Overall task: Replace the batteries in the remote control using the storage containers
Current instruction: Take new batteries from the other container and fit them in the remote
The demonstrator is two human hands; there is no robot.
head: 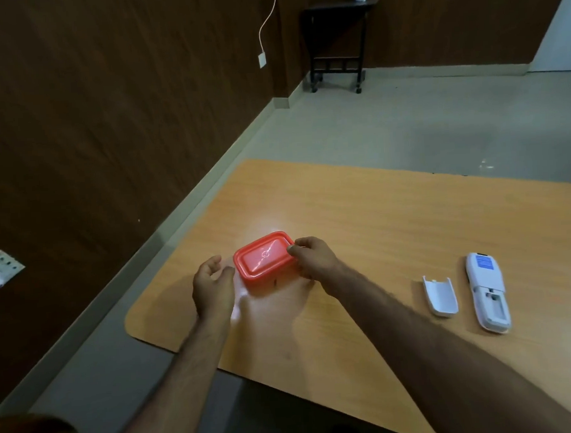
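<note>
Remote control (487,291) lies open, far right; right hand (313,259) pinches red container (265,260), left hand (213,288) cupped loose, steadying for lid removal.

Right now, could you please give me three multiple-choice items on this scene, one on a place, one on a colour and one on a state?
1. Where does the battery cover lie?
A. On the table, just left of the remote control
B. On top of the container
C. On the floor

2. What colour is the container lid?
A. Blue
B. Red-orange
C. Green

3. In what state is the battery compartment of the remote control?
A. Closed by its cover
B. Open, with no batteries to be seen in it
C. Taped shut

Answers:
1. A, the white cover rests on the table beside the remote, apart from it.
2. B, the lid between the left hand and the right hand is red-orange.
3. B, the remote lies face down with its recess uncovered and seemingly empty.
</note>
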